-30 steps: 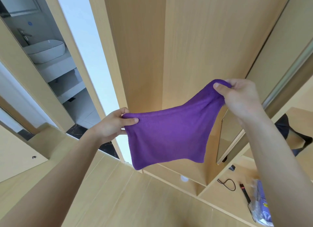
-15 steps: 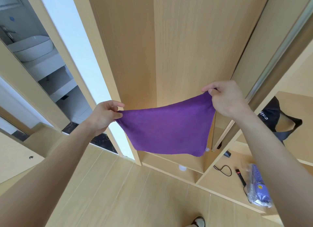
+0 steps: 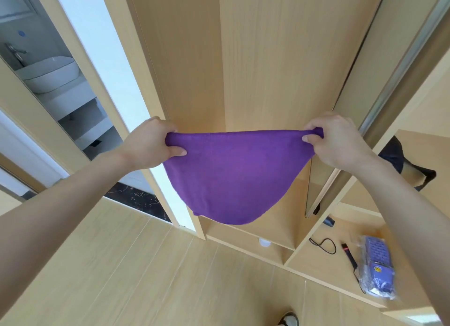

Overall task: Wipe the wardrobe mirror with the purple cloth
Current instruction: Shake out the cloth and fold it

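- Head view: a person's two bare forearms reach forward and hold a purple cloth stretched between the hands, in the air in front of a light wooden wardrobe.
- The left hand grips the cloth's upper left corner; its fingers are curled over the bunched edge and the thumb presses in from below.
- The right hand grips the upper right corner the same way, fingers curled round the gathered fabric, thumb tip pinching it from the front.
- The cloth's top edge runs taut and nearly level between the two hands; the rest sags in a rounded pouch, touching nothing else.
- The wardrobe mirror stands to the right of the right hand, behind a metal-edged sliding door; only a narrow slice shows, with a dark reflection in it.
- On the open shelf at lower right lie a black cord, a dark pen-like stick and a blue packet in clear wrap.
- At upper left, a doorway shows a white basin on a counter.
- A shoe tip shows at the bottom edge, on the wood-pattern floor.
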